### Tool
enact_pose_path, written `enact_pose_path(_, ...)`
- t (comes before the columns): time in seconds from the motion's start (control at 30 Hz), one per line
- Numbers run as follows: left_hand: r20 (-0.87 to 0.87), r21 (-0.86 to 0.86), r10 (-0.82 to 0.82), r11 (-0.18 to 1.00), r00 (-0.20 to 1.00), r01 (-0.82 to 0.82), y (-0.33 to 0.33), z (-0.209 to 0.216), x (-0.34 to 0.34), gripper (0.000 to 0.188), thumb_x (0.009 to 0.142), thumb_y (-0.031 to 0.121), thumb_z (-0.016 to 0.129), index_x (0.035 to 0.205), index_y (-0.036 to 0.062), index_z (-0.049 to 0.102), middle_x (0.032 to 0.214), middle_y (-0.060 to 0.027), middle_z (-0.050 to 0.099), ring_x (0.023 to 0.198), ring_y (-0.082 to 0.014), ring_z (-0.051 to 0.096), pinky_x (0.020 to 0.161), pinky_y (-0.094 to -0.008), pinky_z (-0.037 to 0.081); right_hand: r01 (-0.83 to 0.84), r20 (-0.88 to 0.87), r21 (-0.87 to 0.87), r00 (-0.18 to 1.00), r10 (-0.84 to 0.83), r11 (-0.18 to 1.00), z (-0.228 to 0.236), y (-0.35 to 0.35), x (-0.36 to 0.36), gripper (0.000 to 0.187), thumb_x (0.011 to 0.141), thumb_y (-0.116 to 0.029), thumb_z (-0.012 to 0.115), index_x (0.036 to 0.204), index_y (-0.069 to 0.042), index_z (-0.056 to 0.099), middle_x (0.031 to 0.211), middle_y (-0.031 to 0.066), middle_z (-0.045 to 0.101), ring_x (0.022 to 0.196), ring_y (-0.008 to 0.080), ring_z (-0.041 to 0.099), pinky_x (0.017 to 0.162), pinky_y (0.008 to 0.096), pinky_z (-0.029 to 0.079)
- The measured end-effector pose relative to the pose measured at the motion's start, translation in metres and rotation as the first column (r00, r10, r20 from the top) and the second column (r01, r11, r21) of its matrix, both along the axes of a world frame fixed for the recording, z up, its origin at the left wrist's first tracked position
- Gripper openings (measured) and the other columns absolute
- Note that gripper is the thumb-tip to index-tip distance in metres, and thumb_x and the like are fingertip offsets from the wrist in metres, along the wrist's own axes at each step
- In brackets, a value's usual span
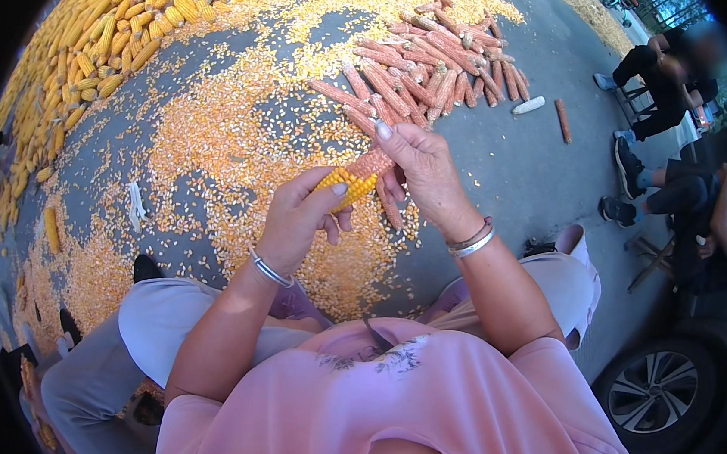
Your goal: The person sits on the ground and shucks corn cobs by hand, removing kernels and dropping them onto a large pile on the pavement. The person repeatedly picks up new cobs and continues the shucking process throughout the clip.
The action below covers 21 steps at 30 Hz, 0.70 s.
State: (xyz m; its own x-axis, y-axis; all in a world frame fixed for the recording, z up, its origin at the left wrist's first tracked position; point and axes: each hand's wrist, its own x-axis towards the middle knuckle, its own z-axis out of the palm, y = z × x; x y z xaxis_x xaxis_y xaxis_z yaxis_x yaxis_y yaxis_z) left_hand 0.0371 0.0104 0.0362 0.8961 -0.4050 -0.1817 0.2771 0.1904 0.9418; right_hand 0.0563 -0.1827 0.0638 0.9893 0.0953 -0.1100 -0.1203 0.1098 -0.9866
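Between my two hands is a corn cob (349, 181), still yellow with kernels at its left part and bare pinkish at its right. My left hand (300, 211) grips the kernel-covered end, thumb along the top. The bare end is held by my right hand (425, 165), its thumb pointing up and fingers curled round the cob. Beneath the hands, loose kernels (228, 165) lie scattered over the grey ground. Just beyond my right hand rises a heap of stripped reddish cobs (428, 70).
A large pile of unshelled corn (106, 46) lies at the far left. On the right, two people sit, one with a dark shoe (628, 165) near the cobs' side. A car wheel (654, 387) stands at the lower right. Another person's grey trouser leg (94, 406) is at my left.
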Motion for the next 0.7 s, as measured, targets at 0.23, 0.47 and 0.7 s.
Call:
enact_pose_path(0.23, -0.021, 0.053, 0.006, 0.999, 1.0, -0.005, 0.004, -0.003, 0.001, 0.03, 0.096, 0.019, 0.055, 0.116, -0.0036, 0.059, 0.085, -0.0074, 0.063, 0.061, -0.0103, 0.059, 0.045, -0.0214, 0.044, -0.042, 0.042, -0.162, 0.998, 0.049, 0.986, -0.003, 0.003, 0.005, 0.037, 0.099, -0.037, 0.06, 0.082, -0.005, 0.059, 0.055, -0.0021, 0.049, 0.041, 0.0063, 0.047, 0.038, 0.0206, 0.034)
enact_pose_path(0.47, -0.052, 0.061, 0.062, 0.996, 0.997, -0.059, -0.013, -0.016, -0.005, 0.027, 0.095, 0.029, 0.049, 0.108, 0.0063, 0.055, 0.075, -0.007, 0.06, 0.047, -0.0084, 0.049, 0.036, -0.0214, 0.035, 0.02, 0.236, -0.319, 0.97, 0.059, 0.948, -0.017, -0.004, -0.002, 0.038, 0.099, -0.028, 0.06, 0.076, 0.002, 0.055, 0.064, 0.0121, 0.05, 0.06, 0.0178, 0.047, 0.058, 0.0355, 0.041)
enact_pose_path(0.7, -0.054, 0.037, 0.088, 0.996, 0.995, -0.086, -0.019, -0.023, -0.015, 0.023, 0.099, 0.031, 0.044, 0.095, 0.009, 0.05, 0.063, -0.0046, 0.053, 0.04, -0.0077, 0.043, 0.032, -0.0218, 0.029, 0.037, 0.327, -0.364, 0.941, 0.091, 0.931, -0.026, 0.002, -0.011, 0.041, 0.101, -0.033, 0.055, 0.078, 0.001, 0.054, 0.064, 0.0118, 0.054, 0.064, 0.019, 0.059, 0.062, 0.0371, 0.047)
